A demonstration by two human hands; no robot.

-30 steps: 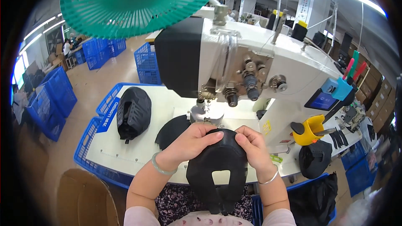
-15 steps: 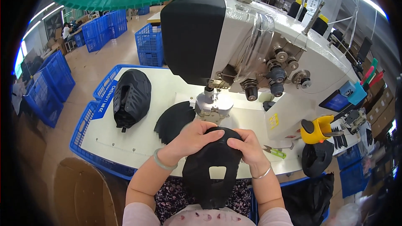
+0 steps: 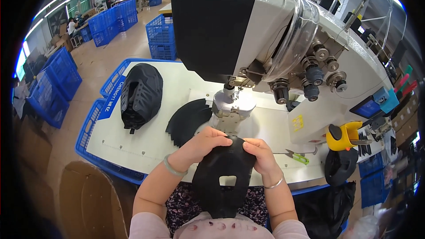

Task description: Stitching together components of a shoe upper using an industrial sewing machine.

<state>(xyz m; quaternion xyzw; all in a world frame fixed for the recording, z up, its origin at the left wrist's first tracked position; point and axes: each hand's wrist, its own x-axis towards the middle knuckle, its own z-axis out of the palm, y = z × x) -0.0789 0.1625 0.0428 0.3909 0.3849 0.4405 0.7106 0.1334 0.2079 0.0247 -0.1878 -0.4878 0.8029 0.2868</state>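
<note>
Your head camera looks steeply down from just above the sewing machine (image 3: 265, 40) and white worktable (image 3: 150, 141), close over them. Its fisheye bends the factory floor around the rim.

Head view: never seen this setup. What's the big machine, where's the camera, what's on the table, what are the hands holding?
The camera sits on the person's head and looks down through a fisheye lens, so straight edges bend near the rim. The two forearms from the bottom edge are the person's own.

The big white and black body is an industrial sewing machine standing on a white table. Both hands hold one black cut piece with a small rectangular hole, its top edge just in front of the machine's post. The left hand and right hand pinch that top edge.

On the table lie a fanned stack of black pieces, a black bundle and green-handled snips. Blue crates stand beyond.
</note>
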